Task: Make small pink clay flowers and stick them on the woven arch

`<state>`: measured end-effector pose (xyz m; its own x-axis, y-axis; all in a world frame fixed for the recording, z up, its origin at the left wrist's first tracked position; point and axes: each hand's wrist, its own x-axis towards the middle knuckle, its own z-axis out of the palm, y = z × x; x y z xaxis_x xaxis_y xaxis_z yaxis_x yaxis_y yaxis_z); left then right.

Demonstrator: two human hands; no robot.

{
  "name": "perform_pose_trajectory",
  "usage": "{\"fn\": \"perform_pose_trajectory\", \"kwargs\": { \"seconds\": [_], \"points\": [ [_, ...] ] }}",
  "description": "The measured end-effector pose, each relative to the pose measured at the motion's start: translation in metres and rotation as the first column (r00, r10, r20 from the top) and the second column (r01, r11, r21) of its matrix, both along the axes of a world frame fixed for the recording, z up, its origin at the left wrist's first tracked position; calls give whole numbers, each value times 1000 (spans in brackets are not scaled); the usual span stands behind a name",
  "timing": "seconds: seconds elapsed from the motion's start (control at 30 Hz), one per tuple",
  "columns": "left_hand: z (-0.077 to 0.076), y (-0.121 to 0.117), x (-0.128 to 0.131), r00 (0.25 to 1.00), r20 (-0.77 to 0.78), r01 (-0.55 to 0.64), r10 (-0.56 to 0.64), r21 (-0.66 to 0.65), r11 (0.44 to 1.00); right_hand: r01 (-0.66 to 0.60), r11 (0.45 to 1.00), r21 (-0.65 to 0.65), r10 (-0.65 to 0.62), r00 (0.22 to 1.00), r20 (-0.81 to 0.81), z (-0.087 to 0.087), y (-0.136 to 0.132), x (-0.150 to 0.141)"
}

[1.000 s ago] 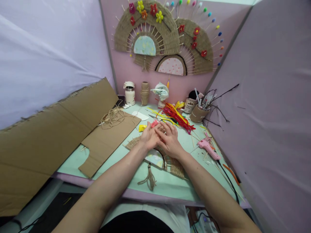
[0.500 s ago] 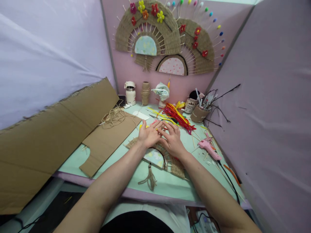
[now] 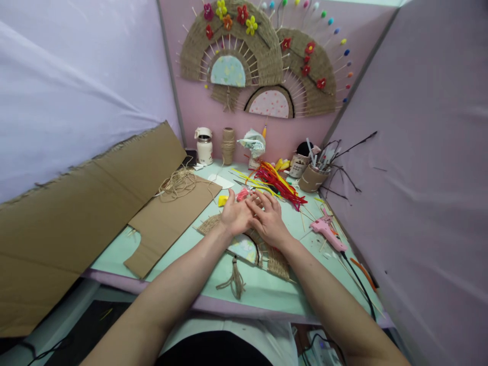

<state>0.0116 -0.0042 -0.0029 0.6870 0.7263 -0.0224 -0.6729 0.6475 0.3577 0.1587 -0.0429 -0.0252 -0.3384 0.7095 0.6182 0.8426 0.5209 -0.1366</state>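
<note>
My left hand (image 3: 237,214) is palm up with its thumb spread, over the woven twine fan (image 3: 244,248) on the table. Across its fingers lies my right hand (image 3: 270,217), palm down, fingers stretched and slightly apart. Whatever may be between the two palms is hidden. The fan has a pale blue patterned half-round centre, and a twine tassel (image 3: 235,278) hangs from its near edge. Just beyond my fingertips are a pink-red lump (image 3: 242,194) and a yellow lump (image 3: 223,201), perhaps modelling clay. Scissors (image 3: 244,184) lie behind them, partly covered.
Red and yellow fuzzy stems (image 3: 280,185) lie behind my hands. A pink glue gun (image 3: 328,234) with its cord is at right. Cardboard (image 3: 179,213) and tangled twine (image 3: 179,184) are at left. A jar (image 3: 204,147), twine spool (image 3: 228,146) and brush pot (image 3: 313,179) line the back.
My hands shift slightly against each other. A tiny yellow bit seen at my left fingers half a second ago is now out of sight. The table things stay put.
</note>
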Motion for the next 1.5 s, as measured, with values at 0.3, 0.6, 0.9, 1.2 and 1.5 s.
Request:
{"fn": "perform_pose_trajectory", "kwargs": {
  "seconds": [0.3, 0.6, 0.9, 1.2, 1.5],
  "points": [
    [2, -2, -1, 999, 18, 33, -33, -7, 999, 40, 999, 15, -39, 999, -21, 0, 2, 2],
    [0, 0, -4, 998, 53, 39, -41, 32, 999, 39, 999, 11, -39, 999, -14, -1, 3, 5],
    [1, 0, -5, 1000, 29, 11, -12, 53, 999, 15, 1000, 6, -15, 1000, -12, -1, 4, 6],
    [5, -2, -4, 999, 17, 34, -34, 8, 999, -43, 998, 50, 47, 997, -62, 4, 2, 4],
    [3, -6, 0, 997, 24, 68, -68, -9, 998, -53, 989, 140, 95, 945, -312, 3, 7, 5]
  ]
}}
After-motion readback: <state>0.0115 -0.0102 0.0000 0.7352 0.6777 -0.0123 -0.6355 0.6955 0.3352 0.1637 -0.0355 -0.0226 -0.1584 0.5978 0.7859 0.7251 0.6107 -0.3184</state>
